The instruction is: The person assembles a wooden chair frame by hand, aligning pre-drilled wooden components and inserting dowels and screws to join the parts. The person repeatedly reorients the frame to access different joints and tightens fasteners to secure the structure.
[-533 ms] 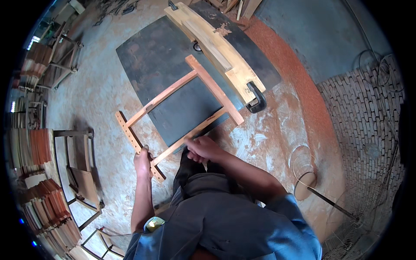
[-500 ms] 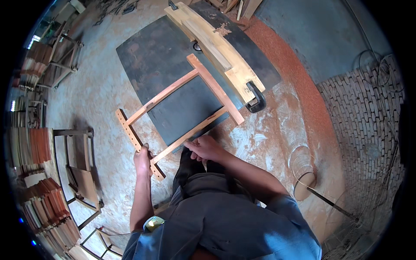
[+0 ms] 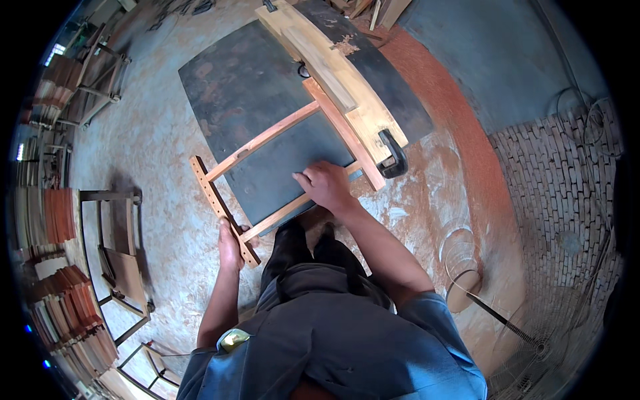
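A reddish wooden frame of four bars lies partly over the dark tabletop, its left end jutting past the edge. My left hand is closed round the left bar, which has a row of small holes, close to its near end. My right hand sits over the near crossbar with curled fingers; whatever it holds is hidden. Along the frame's right bar runs a pale wooden board, very close to it or touching. A black C-clamp grips the board's near end.
Another clamp is at the board's far end, and wood shavings lie beside it. Wheeled racks and stacked wood strips stand at left. A brick surface and a fan are at right.
The frame has shifted to the right, up to the clamped board, with my left hand following. My right hand has moved forward from near my lap onto the near crossbar.
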Demonstrator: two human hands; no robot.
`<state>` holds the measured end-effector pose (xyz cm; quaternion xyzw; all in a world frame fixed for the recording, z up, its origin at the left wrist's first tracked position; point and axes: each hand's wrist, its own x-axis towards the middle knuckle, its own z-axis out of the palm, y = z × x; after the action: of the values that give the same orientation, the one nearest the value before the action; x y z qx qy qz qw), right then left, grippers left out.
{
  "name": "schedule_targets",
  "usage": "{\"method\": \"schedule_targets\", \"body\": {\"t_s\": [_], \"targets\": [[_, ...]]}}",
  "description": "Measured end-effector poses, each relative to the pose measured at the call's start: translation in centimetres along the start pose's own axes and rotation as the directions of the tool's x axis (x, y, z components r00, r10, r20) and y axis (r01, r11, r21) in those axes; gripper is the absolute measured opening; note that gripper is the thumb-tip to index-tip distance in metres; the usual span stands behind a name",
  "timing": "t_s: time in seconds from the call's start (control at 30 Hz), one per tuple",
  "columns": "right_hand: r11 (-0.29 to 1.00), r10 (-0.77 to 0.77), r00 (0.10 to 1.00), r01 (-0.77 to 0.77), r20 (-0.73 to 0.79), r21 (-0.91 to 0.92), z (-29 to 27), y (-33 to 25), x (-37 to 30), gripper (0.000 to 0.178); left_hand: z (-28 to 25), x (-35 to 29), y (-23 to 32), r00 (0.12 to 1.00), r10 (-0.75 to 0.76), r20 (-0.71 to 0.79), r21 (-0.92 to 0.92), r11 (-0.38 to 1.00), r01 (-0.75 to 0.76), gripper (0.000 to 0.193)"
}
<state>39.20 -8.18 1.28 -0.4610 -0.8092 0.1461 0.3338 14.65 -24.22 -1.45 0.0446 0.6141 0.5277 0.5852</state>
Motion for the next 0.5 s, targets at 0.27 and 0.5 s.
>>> {"method": "schedule_targets", "body": {"t_s": [0.27, 0.5], "targets": [[0.997, 0.065, 0.997, -0.067, -0.049, -0.039, 1.0, -0.1, 1.2, 0.035, 2.0, -0.8, 1.9, 0.982, 0.062, -0.18, 0.302, 0.953, -0.005, 0.065], [0.997, 0.05, 0.998, -0.052, -0.045, -0.059, 1.4, 0.1, 1.9, 0.036, 2.2, 0.0, 2.3, 0.981, 0.062, -0.182, 0.313, 0.95, -0.002, 0.063]]}}
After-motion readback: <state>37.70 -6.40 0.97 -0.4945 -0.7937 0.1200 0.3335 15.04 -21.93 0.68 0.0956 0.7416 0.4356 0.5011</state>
